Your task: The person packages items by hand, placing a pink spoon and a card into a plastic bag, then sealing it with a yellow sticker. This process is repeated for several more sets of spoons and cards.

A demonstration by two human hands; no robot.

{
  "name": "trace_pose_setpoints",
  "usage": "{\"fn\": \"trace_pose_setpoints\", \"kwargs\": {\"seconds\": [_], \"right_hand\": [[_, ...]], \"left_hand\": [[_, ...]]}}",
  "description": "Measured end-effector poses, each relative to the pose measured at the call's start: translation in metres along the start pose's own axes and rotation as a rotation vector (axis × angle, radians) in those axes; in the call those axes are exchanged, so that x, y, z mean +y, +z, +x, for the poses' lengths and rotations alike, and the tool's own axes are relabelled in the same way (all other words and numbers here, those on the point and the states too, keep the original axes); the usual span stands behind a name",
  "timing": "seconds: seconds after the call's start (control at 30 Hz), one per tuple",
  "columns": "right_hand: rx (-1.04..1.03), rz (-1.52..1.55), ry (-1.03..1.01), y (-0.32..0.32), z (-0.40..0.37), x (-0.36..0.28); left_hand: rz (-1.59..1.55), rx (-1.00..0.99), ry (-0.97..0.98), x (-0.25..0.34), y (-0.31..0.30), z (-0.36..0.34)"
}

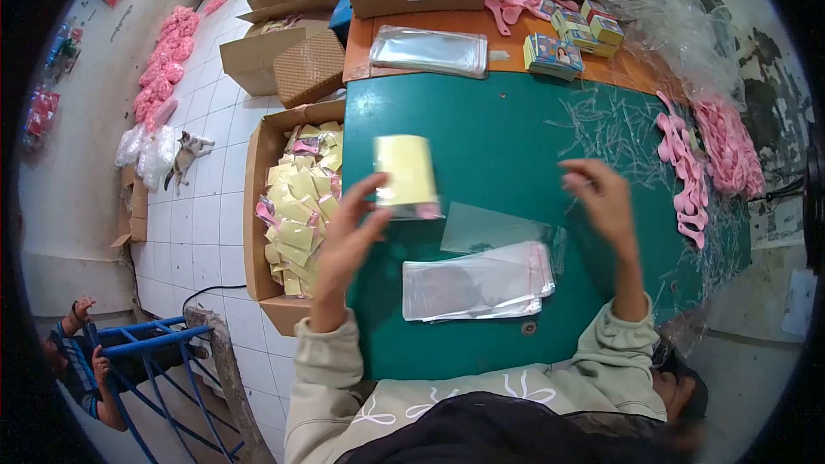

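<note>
My left hand [348, 236] grips the left edge of a clear plastic packet [404, 170] with a pale yellow card in it and something pink at its lower end. The packet is slightly blurred, above the green table. My right hand [601, 202] is apart from it, over the right of the table, fingertips drawn together; whatever is between them is too small to make out. Between my hands and nearer to me is a stack of clear plastic bags [477, 282]. A single clear bag [490, 228] lies just beyond the stack.
Left of the green table [516, 137], a carton [255, 206] holds many yellow-card packets. Thin plastic strips [614, 125] and pink spoon-like pieces [683, 176] lie right. Small boxes [553, 56] and more bags [430, 50] are behind. A cat [186, 155] and another person [86, 361] are left.
</note>
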State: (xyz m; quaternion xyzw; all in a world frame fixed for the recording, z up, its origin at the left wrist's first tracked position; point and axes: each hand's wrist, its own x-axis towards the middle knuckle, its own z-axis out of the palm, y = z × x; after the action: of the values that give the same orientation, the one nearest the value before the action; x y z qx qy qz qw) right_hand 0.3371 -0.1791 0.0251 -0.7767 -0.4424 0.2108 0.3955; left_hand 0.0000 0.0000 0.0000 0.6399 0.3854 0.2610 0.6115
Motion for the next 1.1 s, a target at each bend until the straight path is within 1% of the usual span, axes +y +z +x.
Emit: {"fn": "trace_pose_setpoints", "kwargs": {"seconds": [0.03, 0.07, 0.1, 0.13, 0.17, 0.2, 0.23, 0.27, 0.33, 0.4, 0.43, 0.47, 0.5, 0.53, 0.57, 0.63, 0.73, 0.83, 0.87, 0.93, 0.97, 1.0, 1.03, 1.07, 1.1], "right_hand": [[0.074, -0.186, 0.022, -0.030, 0.000, 0.006], [0.130, -0.232, 0.039, -0.060, -0.001, 0.025], [0.175, -0.304, 0.047, -0.095, -0.005, 0.062], [0.223, -0.377, 0.052, -0.125, -0.007, 0.093], [0.218, -0.536, 0.082, -0.151, -0.010, 0.113], [0.188, -0.557, 0.190, -0.182, -0.007, 0.153], [0.252, -0.609, 0.184, -0.207, -0.005, 0.187], [0.318, -0.657, 0.176, -0.229, -0.002, 0.217], [0.434, -0.794, 0.094, -0.237, 0.009, 0.231], [0.537, -0.972, -0.057, -0.236, 0.022, 0.228], [0.460, -0.975, -0.030, -0.237, 0.028, 0.244], [0.388, -0.978, -0.003, -0.243, 0.035, 0.281], [0.317, -0.981, 0.025, -0.247, 0.040, 0.300], [0.365, -0.875, 0.114, -0.225, 0.035, 0.273], [0.236, -0.982, 0.174, -0.218, 0.038, 0.267], [0.358, -1.011, 0.040, -0.180, 0.025, 0.223], [0.396, -0.981, -0.026, -0.154, 0.018, 0.200], [0.351, -0.990, -0.077, -0.146, 0.011, 0.175], [0.348, -1.000, -0.181, -0.143, 0.007, 0.140], [0.394, -0.706, 0.021, -0.135, 0.002, 0.078], [0.411, -0.555, 0.120, -0.137, 0.000, 0.060], [0.386, -0.422, 0.141, -0.143, 0.001, 0.052], [0.340, -0.338, 0.115, -0.146, 0.001, 0.045], [0.294, -0.254, 0.087, -0.144, 0.002, 0.035], [0.247, -0.171, 0.058, -0.140, 0.003, 0.028]], "left_hand": [[-0.001, -0.007, -0.002, 0.000, 0.000, 0.000], [0.041, 0.082, -0.008, 0.003, -0.022, -0.005], [0.038, 0.185, 0.095, -0.009, -0.032, -0.007], [-0.007, 0.212, 0.015, -0.022, -0.052, -0.011], [0.058, 0.242, -0.067, -0.038, -0.074, -0.015], [0.240, 0.257, -0.037, -0.077, -0.106, -0.013], [0.424, 0.272, -0.009, -0.105, -0.126, -0.012], [0.736, 0.273, -0.038, -0.099, -0.122, -0.013], [1.362, 0.259, -0.111, -0.073, -0.104, -0.017], [0.999, 0.246, 0.231, -0.047, -0.068, 0.005], [0.907, 0.144, 0.313, -0.019, -0.040, 0.015], [0.812, 0.044, 0.399, 0.007, -0.007, 0.024], [0.826, -0.024, 0.507, 0.015, 0.023, 0.029], [0.802, -0.161, 0.598, 0.031, 0.050, 0.032], [0.734, -0.288, 0.613, 0.030, 0.077, 0.033], [0.676, -0.546, 0.700, 0.016, 0.121, 0.040], [0.751, -0.482, 0.877, -0.005, 0.157, 0.042], [0.698, -0.510, 0.874, -0.015, 0.155, 0.043], [0.676, -0.541, 0.798, -0.012, 0.148, 0.043], [0.634, -0.598, 0.643, 0.000, 0.128, 0.043], [0.549, -0.605, 0.563, 0.006, 0.118, 0.042], [0.465, -0.611, 0.484, 0.011, 0.108, 0.042], [0.380, -0.617, 0.404, 0.017, 0.100, 0.041], [0.315, -0.637, 0.267, 0.021, 0.093, 0.041], [0.312, -0.628, 0.245, 0.025, 0.087, 0.039]]}}
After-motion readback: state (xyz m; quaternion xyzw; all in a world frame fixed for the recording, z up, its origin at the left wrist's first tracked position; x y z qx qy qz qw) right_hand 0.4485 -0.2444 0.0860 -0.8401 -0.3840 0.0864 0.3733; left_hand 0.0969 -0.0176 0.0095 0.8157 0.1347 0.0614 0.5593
